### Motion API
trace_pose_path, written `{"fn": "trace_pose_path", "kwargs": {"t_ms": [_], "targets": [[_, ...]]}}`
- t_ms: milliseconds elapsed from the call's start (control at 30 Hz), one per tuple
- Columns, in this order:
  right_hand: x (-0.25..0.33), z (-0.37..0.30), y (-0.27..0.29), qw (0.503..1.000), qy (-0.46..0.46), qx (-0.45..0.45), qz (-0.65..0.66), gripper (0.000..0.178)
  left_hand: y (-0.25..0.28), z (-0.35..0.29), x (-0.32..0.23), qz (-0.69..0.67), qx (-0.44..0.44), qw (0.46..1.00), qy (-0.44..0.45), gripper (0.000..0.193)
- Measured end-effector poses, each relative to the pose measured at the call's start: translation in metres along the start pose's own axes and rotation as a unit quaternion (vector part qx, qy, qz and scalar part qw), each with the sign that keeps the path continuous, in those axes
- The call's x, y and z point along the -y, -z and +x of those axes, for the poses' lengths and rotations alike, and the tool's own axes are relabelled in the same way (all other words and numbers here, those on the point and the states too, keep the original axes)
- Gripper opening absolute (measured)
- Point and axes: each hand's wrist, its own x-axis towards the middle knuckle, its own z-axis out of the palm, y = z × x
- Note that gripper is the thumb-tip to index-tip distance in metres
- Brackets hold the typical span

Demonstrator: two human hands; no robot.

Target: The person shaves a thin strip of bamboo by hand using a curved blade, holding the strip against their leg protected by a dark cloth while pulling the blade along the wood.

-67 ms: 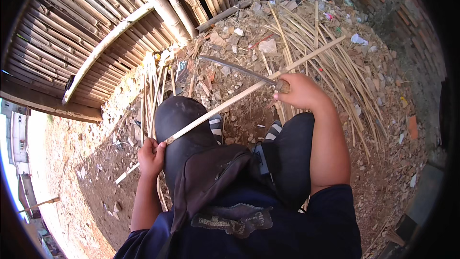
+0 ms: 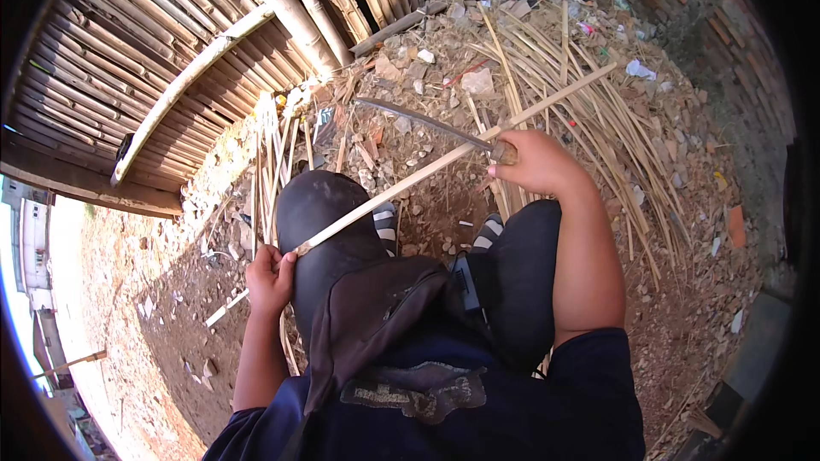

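My left hand [image 2: 271, 280] is closed round a long pale bamboo strip [image 2: 393, 194], close to its lower left end. The strip slants across my left knee and up to the far right. My right hand [image 2: 538, 162] grips the short wooden handle of a curved, sickle-like knife [image 2: 418, 119]. Its dark blade points to the left, and the handle end lies against or just over the strip; I cannot tell whether the right fingers also hold the strip.
Split bamboo strips [image 2: 589, 111] lie in a heap at the far right, and a smaller bundle [image 2: 272, 149] is beyond my left knee. A bamboo wall [image 2: 128, 60] rises at the far left, a brick wall [image 2: 743, 60] at the right. Rubble and litter cover the dirt floor [image 2: 427, 226].
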Motion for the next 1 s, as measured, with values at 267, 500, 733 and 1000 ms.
{"fn": "trace_pose_path", "kwargs": {"t_ms": [267, 500, 733, 1000], "targets": [[-0.004, 0.001, -0.003, 1.000, 0.007, -0.003, 0.016, 0.057, -0.002, 0.000, 0.006, 0.002, -0.001, 1.000, -0.007, 0.034], [-0.009, 0.003, -0.004, 1.000, 0.022, -0.008, 0.021, 0.056, -0.001, 0.000, 0.004, -0.002, 0.005, 1.000, -0.003, 0.034], [-0.014, 0.004, -0.010, 0.998, 0.041, -0.041, 0.019, 0.049, -0.002, 0.000, 0.005, -0.005, 0.006, 1.000, 0.006, 0.035], [0.002, 0.001, 0.002, 1.000, 0.005, 0.003, 0.015, 0.058, -0.002, 0.000, 0.008, -0.004, 0.004, 1.000, 0.013, 0.035]]}}
